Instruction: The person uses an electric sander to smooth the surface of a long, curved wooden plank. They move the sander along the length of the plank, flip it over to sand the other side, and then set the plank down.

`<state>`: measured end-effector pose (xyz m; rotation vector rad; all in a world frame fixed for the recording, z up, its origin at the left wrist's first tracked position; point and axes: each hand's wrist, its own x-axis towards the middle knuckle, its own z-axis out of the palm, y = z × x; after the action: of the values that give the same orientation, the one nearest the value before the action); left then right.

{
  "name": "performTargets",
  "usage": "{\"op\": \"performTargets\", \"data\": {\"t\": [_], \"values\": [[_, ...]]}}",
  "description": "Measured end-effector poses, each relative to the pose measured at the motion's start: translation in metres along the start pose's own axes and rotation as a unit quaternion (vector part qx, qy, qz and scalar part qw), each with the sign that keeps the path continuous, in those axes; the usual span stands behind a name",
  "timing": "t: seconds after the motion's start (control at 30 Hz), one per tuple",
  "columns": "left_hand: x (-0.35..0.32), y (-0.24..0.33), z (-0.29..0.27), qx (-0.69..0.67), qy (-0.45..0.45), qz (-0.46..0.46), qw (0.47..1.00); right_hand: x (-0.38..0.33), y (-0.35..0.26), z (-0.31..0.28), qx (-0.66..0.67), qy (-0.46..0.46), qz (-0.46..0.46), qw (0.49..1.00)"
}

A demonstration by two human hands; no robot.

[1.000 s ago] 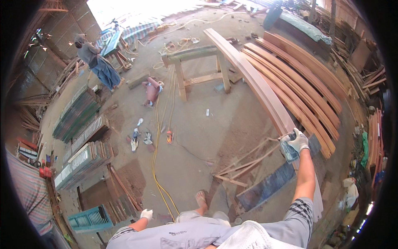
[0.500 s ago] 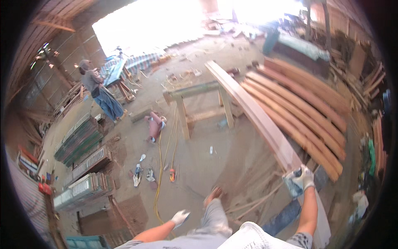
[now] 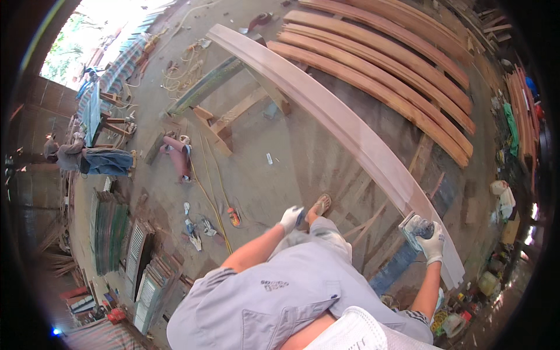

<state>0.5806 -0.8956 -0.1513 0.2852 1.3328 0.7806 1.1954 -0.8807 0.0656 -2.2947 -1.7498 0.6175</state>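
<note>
"What's changed?"
"On my feed, the right hand (image 3: 430,241) stays low, fingers wrapped over what looks like a sander (image 3: 412,225), at the near end of the board (image 3: 361,140), left edge. Left hand (image 3: 289,220) swung forward; can't tell whether its fingers hold anything."
"Meaning?"
"Near end still being worked, I judge. Far end overlies the trestle's (image 3: 204,84) right end."
</note>
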Motion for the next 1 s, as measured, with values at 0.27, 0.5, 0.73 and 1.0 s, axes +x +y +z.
{"op": "performTargets", "data": {"t": [0.27, 0.5, 0.73, 1.0], "values": [[0.059, 0.233, 0.145, 0.498, -0.074, 0.388, 0.772, -0.027, -0.084, 0.017, 0.16, 0.033, 0.128, 0.978], [0.186, 0.409, 0.255, 0.739, -0.265, 0.452, 0.423, -0.114, -0.22, 0.038, 0.391, 0.227, 0.364, 0.814], [0.389, 0.404, 0.323, 0.755, -0.493, -0.068, 0.426, -0.178, -0.306, 0.074, 0.558, 0.526, 0.441, 0.466], [0.313, 0.423, 0.294, 0.801, -0.438, 0.15, 0.38, -0.183, -0.362, 0.07, 0.492, 0.605, 0.438, 0.448]]}}
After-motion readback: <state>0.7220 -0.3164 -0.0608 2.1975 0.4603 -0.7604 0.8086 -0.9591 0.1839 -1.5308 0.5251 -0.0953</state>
